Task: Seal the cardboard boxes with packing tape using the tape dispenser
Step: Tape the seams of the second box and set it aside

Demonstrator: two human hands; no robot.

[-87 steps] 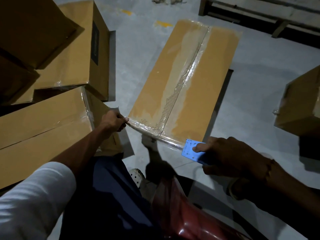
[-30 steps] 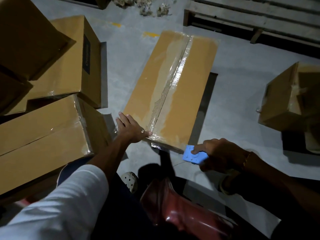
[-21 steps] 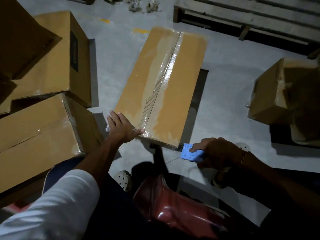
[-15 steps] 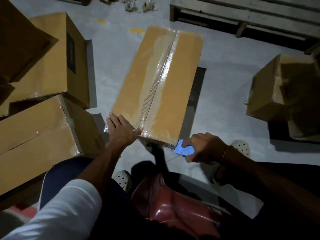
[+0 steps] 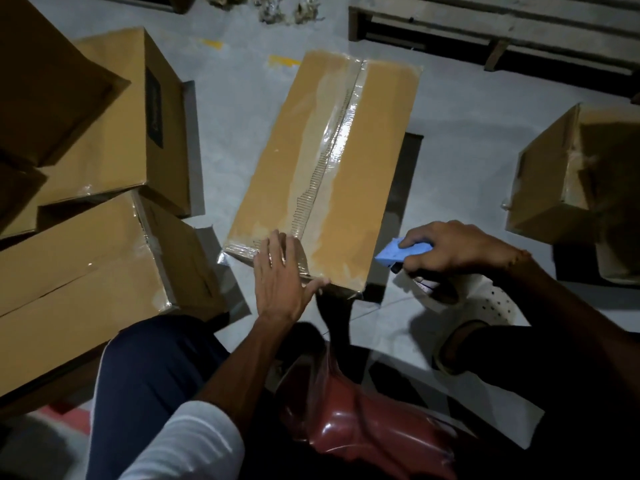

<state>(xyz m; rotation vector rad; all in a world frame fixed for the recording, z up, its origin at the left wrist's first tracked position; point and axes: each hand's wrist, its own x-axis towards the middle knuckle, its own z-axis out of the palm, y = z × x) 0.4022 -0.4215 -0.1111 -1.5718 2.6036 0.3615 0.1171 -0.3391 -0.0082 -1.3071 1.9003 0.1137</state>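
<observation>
— Looking down at the grey floor (image 5: pixel 242 109), what sits in the middle?

— One long cardboard box (image 5: pixel 367 188), lying flat and running from near to far. A shiny strip of clear tape (image 5: pixel 341 128) follows its centre seam, and more tape wraps over its near end.

— Where are the hands?

— The left hand (image 5: pixel 282 277) lies flat on the box's near end, fingers straight and together, thumb spread along the near edge, pressing the tape there. It grasps nothing.

— And the other?

— The right hand (image 5: pixel 453 249) is just right of the box's near right corner, fingers curled round a blue tape dispenser (image 5: pixel 400 252). The dispenser's blue front sticks out leftward toward the corner; whether it touches the cardboard I cannot tell.

— Anything else around?

— Stacked boxes (image 5: pixel 104 157) on the left, close to the taped box. Another box (image 5: pixel 568 174) stands well apart on the right. A wooden pallet (image 5: pixel 485 26) lies at the far right. A red plastic stool (image 5: pixel 363 420) shows near, between the person's legs.
</observation>
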